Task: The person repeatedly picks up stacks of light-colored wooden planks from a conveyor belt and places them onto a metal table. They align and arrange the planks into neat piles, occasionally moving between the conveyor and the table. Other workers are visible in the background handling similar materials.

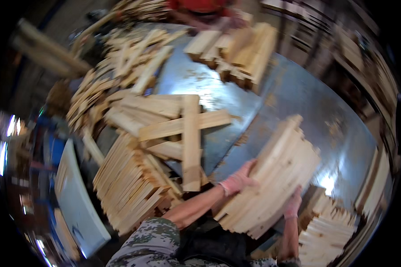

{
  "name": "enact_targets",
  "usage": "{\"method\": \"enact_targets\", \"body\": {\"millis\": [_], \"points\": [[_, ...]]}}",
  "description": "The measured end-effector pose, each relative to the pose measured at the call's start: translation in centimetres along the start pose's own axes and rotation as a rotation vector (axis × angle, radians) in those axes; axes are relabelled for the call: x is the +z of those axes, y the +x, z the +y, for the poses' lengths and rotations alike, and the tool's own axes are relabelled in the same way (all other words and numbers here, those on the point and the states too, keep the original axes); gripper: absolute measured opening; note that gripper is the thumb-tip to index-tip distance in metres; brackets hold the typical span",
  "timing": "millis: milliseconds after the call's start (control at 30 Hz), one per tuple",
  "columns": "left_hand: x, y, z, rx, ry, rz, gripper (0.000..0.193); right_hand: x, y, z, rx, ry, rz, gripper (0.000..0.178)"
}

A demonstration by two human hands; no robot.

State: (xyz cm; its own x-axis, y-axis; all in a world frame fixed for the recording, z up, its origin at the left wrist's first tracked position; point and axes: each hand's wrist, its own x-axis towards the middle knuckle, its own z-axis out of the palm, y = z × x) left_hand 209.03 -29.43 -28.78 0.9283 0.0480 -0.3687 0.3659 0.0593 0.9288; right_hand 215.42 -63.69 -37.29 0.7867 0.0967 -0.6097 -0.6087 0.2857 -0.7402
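Note:
A row of pale wooden slats [272, 178], pressed side by side into one block, lies between my two hands. Its ends are uneven, and it slants from my lap out over the metal table [329, 115]. My left hand [239, 179], in a pinkish glove, grips the block's left edge. On the opposite edge my right hand [293, 204], gloved too, presses inward with its fingers partly hidden by the wood. Left of my left arm, several crossed loose boards [191, 147] lie on one another.
A stack of slats [129, 182] sits at the left, another stack [327, 236] at the lower right. A scrap heap [120, 66] covers the far left of the table. Beyond a far pile of boards [240, 49] is a person in red [200, 5]. A pale panel [78, 196] leans at left.

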Motion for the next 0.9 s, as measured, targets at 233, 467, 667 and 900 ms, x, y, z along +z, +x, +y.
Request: {"method": "enact_targets", "body": {"millis": [233,467,667,900], "points": [[-1.9,-8.7,4.4,0.123,-0.209,0.106,0.117,5.3,-4.5,-3.4,-0.122,-0.202,-0.073,0.074],[-7.8,-25.2,9.4,0.261,-0.189,0.465,0.118,19.7,-11.3,-6.9,-0.078,-0.268,-0.459,0.068],[-12.0,-43.0,5.5,0.56,-0.44,0.793,0.115,35.0,-24.8,-3.1,-0.196,-0.499,-0.806,0.05],[-11.1,-69.8,-1.5,0.618,-0.457,1.265,0.104,45.3,-45.6,11.1,-0.48,-0.77,-1.119,0.043]]}}
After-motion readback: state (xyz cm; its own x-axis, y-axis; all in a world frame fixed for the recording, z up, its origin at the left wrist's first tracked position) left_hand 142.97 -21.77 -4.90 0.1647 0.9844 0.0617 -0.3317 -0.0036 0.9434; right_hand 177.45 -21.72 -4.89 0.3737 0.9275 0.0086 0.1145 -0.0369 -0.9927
